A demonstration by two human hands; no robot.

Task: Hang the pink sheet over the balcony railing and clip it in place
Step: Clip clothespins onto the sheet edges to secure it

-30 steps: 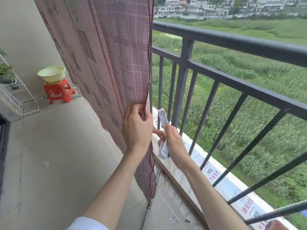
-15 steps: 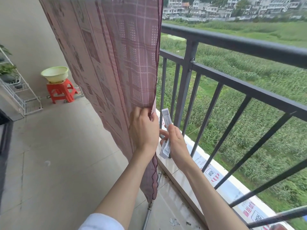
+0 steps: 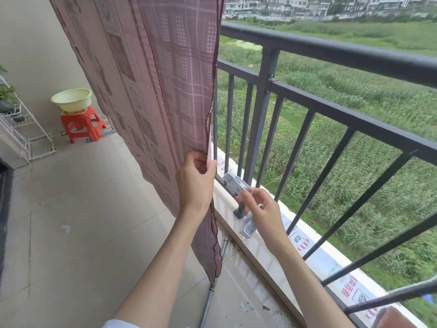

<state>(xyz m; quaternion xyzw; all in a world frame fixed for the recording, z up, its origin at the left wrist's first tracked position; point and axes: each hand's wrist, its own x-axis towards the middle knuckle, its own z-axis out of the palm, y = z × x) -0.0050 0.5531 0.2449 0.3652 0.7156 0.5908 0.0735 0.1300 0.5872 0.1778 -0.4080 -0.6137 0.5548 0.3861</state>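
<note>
The pink patterned sheet [image 3: 151, 74] hangs down from above the frame, along the inner side of the dark metal balcony railing [image 3: 331, 49]. My left hand [image 3: 196, 183] pinches the sheet's right edge low down, near the railing bars. My right hand [image 3: 262, 214] holds a large grey plastic clip [image 3: 236, 185] just to the right of that edge, above the tiled ledge; the clip's jaws point up and left toward the sheet. A second grey clip end [image 3: 248, 229] shows under the right hand.
A white tiled ledge [image 3: 279, 252] runs under the railing. A red plastic stool [image 3: 81, 124] with a pale green basin [image 3: 71, 99] stands at the far wall. A white wire rack [image 3: 21, 129] with plants sits at left. A metal pipe [image 3: 208, 304] lies along the floor.
The grey clip has tilted from upright to slanting left, and my right hand has dropped lower and to the right. My left hand keeps its grip on the sheet edge.
</note>
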